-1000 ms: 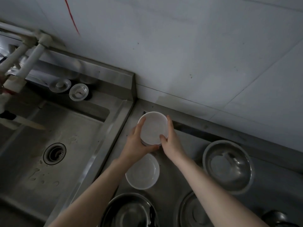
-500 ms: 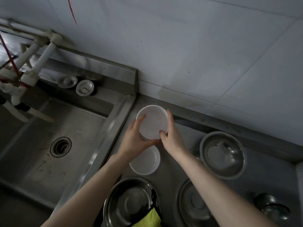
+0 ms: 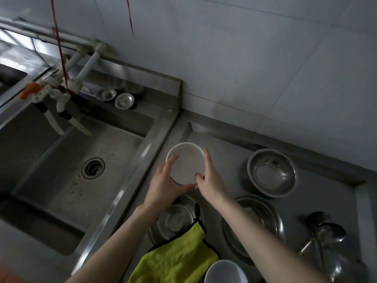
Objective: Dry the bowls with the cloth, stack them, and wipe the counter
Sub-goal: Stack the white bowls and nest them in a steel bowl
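Item: white bowl (image 3: 186, 162), at counter's (image 3: 224, 152) ten o'clock corner. I am gripping it with left hand (image 3: 165, 184) and right hand (image 3: 210, 180); cloth (image 3: 175, 256) lying at six o'clock. Advice: seat squarely, release evenly.

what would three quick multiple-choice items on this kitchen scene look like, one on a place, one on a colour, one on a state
1. Where does the cloth lie?
A. in the sink
B. on the counter, partly over a steel bowl
C. hung on the tap

2. What colour is the cloth?
A. yellow-green with a dark edge
B. red
C. white

3. How is the white bowl held?
A. by the left hand alone
B. it sits free on the counter
C. between both hands

Key: 1 B, its corner drapes over the rim of the steel bowl near the person; 2 A, the colour is plain and the hem is black; 3 C, the left hand and the right hand each have a grip on its rim.
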Action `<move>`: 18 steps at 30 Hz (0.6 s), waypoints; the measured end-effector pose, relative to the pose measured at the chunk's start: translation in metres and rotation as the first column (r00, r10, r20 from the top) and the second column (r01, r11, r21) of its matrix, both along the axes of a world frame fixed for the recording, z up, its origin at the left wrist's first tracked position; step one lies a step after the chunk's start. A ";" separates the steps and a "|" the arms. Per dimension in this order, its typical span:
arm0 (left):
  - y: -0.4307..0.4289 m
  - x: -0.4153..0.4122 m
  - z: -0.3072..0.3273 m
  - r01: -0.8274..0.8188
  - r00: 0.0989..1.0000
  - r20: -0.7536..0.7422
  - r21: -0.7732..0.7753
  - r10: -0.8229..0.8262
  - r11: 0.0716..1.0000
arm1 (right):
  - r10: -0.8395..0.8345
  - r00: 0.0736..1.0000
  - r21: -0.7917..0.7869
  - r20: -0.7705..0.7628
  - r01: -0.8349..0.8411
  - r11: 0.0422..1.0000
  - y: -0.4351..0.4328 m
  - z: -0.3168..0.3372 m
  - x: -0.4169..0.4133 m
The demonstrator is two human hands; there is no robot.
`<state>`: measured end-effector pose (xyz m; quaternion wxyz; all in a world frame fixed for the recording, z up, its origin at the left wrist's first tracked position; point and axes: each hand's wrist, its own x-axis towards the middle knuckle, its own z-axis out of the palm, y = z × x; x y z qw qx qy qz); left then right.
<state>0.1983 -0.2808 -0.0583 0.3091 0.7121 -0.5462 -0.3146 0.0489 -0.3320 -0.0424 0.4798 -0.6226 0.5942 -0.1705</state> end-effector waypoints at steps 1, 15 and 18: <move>0.005 0.000 -0.003 0.000 1.000 -0.001 0.008 0.000 1.000 | 0.000 1.000 0.006 -0.010 0.000 1.000 0.005 -0.002 -0.001; 0.003 0.000 -0.029 0.086 0.994 -0.070 0.058 -0.082 0.995 | -0.105 0.994 0.059 0.041 0.103 0.993 0.012 -0.033 0.001; 0.001 0.000 -0.032 0.109 0.988 -0.114 0.054 -0.102 0.993 | -0.152 0.980 0.087 0.124 0.142 0.986 0.016 -0.034 0.003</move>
